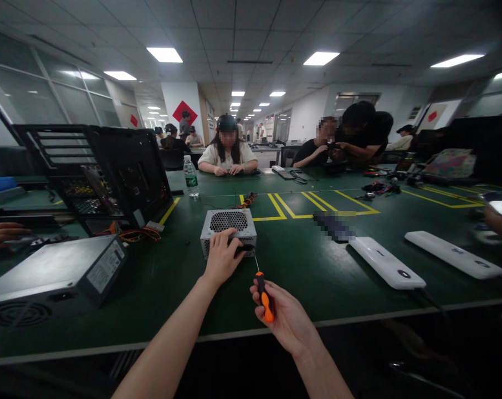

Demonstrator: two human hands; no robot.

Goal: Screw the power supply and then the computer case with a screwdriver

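My right hand [282, 313] was closed around the screwdriver [265, 302], its bulbous handle orange and black, its thin shaft slanting up to 11 o'clock. My left hand [223, 260] rested on the metal box [207, 227], at 11 o'clock from the right; whether those bent fingers clenched anything, I could not tell. Box: grey, squared, honeycomb-perforated on top. Table [159, 293]: smooth, green. At 9 o'clock, a larger grey metal unit [60, 271]; at 2, a rounded white slab [384, 263].

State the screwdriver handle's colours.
The screwdriver handle is orange and black, seen best in the head view.
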